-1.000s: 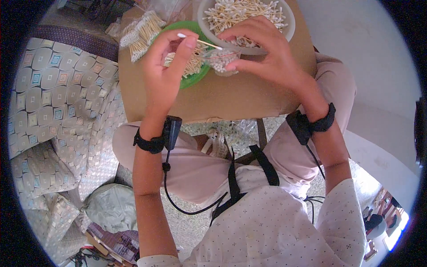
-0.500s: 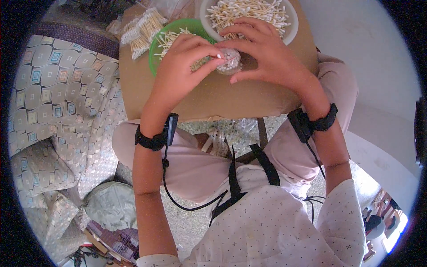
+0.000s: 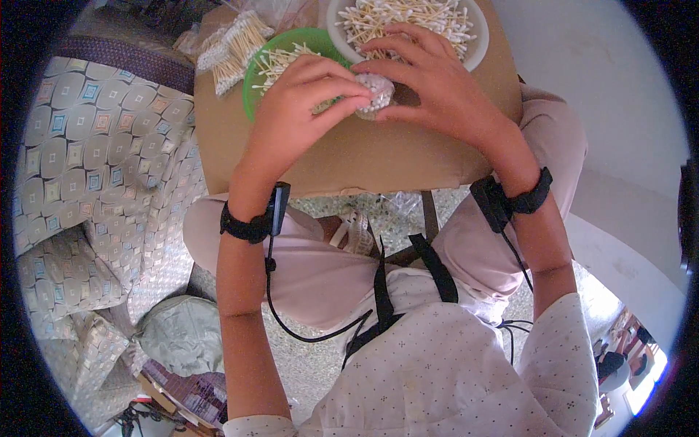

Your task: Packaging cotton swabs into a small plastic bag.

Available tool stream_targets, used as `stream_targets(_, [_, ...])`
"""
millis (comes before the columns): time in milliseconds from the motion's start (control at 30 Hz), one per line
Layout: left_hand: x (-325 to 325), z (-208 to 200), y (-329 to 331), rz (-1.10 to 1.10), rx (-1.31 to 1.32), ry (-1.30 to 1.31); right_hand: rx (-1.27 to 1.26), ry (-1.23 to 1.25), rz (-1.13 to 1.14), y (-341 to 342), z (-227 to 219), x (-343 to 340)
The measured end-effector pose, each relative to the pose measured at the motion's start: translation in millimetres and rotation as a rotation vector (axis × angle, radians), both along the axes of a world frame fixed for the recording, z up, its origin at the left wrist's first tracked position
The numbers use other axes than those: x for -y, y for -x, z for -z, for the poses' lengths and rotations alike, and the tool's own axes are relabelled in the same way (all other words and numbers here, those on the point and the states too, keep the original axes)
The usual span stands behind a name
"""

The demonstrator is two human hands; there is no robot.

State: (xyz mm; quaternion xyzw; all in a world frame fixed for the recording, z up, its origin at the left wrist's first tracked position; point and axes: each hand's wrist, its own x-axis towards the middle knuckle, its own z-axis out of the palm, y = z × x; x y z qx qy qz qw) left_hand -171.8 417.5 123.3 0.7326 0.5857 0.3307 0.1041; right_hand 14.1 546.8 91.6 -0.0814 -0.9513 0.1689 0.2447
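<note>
A small clear round container (image 3: 380, 86) packed with cotton swabs, their white tips upward, stands on the cardboard-topped surface between my hands. My left hand (image 3: 302, 105) is closed in a pinch at the container's top; the cotton swab between its fingertips is mostly hidden. Curved around the far and right sides of the container is my right hand (image 3: 437, 91), its thumb at the near side and its forefinger at the far rim. A green basket (image 3: 249, 91) with loose swabs lies partly behind my left hand. Beyond my right hand is a white bowl (image 3: 480, 51) heaped with swabs.
Bundled cotton swabs (image 3: 237, 51) lie at the far left, near clear plastic bags (image 3: 280, 13). The brown cardboard (image 3: 349, 164) ends just before my knees. Patterned fabric (image 3: 109, 146) covers furniture at the left, and a pale wall (image 3: 604, 95) rises at the right.
My left fingertips have moved slightly right onto the container, and the white swab tip seen in them is now hidden. My right thumb has moved up against the container.
</note>
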Motion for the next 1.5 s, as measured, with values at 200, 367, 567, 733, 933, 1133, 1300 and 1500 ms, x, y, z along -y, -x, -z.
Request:
stream_targets(200, [5, -1, -7, -0.092, 0.074, 0.035, -0.015, -0.024, 0.008, 0, 0, 4])
stream_targets(367, [8, 4, -6, -0.015, 0.003, 0.08, -0.028, 0.015, 0.005, -3, 3, 8])
stream_targets(567, [-5, 2, -7, -0.12, 0.015, -0.066, -0.176, 0.129, 0.012, -8, -4, -25])
stream_targets(733, [4, -7, 10, -0.267, 0.152, -0.164, -0.075, -0.045, 0.257, -3, -7, -52])
stream_targets(933, [-15, 24, 7, -0.254, 0.211, -0.217, 0.123, -0.054, 0.173, 5, 8, -88])
stream_targets(1133, [20, 10, 6, -0.356, 0.084, -0.361, 0.243, -0.028, 0.079, 28, 40, -94])
stream_targets(1300, [65, -13, 16, -0.498, 0.079, -0.119, 0.248, -0.221, 0.099, 20, 73, -151])
stream_targets(1500, [140, 25, 18, -0.723, -0.159, -0.022, 0.25, -0.155, 0.096, 33, 76, -154])
